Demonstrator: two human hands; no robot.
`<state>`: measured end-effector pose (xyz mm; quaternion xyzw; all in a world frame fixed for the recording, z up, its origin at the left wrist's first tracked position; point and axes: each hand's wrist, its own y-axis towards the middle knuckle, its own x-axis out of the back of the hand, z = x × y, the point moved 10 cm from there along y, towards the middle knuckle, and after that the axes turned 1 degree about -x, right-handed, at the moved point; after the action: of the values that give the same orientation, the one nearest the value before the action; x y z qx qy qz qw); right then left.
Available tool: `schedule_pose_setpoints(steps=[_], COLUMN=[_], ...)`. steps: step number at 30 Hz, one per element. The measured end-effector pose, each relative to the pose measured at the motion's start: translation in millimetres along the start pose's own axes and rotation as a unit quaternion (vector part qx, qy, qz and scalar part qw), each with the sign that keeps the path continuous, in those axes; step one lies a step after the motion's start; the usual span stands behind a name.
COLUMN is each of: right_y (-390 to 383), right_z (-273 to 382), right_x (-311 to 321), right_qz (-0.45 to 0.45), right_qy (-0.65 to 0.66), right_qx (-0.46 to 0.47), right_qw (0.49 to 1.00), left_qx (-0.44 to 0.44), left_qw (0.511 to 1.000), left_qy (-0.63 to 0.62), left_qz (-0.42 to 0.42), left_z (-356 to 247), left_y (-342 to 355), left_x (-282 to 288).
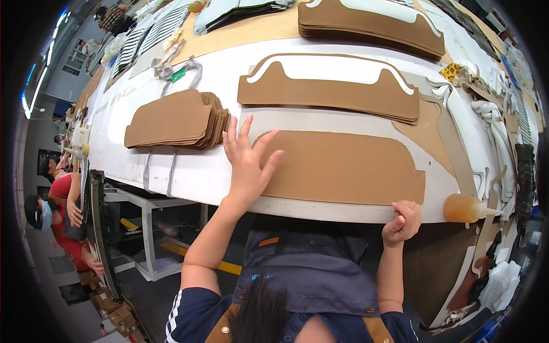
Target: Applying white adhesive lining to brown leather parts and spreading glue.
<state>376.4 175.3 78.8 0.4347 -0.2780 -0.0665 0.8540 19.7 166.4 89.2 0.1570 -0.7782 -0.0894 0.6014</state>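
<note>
Brown panel (343,168), one: near edge of our counter (197,183). Left grip (249,166): splayed, empty. Right grip (404,221): curled, hold unclear to us. Risk, we judge: slipping off, if pulled nearer.

A long white surface (191,187) spans the scene, its edges bowed by the lens. Under its left part stands a white square-tube metal frame (150,234), over a dark grey floor (147,294) marked with a yellow stripe (230,268). At far left, bright white tube lights (39,88) run in a line beside a pale grey wall (58,87). Brown cardboard boxes (118,314) sit at near left.
</note>
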Motion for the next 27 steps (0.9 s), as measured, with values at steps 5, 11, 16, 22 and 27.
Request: schedule_pose_setpoints(steps=[5,11,16,22,27], right_y=[-1.4,0.0,3.2,7.2,21.2], right_z=[2.4,3.9,-6.9,-50.5,-192.8], right_x=[0.4,1.4,16.5,191.9,251.8], right_qz=[0.0,-0.009,-0.032,-0.351,-0.287], right_qy=[0.005,0.002,0.074,-0.001,-0.079], right_qx=[0.004,0.01,-0.039,-0.045,-0.295], right_qw=[1.0,1.0,0.996,0.935,0.908], left_qx=[0.133,0.215,0.131,-0.022,-0.095], left_qw=[0.928,0.786,0.901,0.989,0.98], left_qy=[-0.346,-0.579,-0.414,-0.13,-0.174], left_qz=[0.026,0.027,-0.011,-0.069,-0.002], left_z=[26.4,25.3,20.2,-22.8,-63.5], left_y=[-1.3,-3.4,3.2,-14.9,-20.6], left_x=[10.8,5.9,17.2,34.5,2.8])
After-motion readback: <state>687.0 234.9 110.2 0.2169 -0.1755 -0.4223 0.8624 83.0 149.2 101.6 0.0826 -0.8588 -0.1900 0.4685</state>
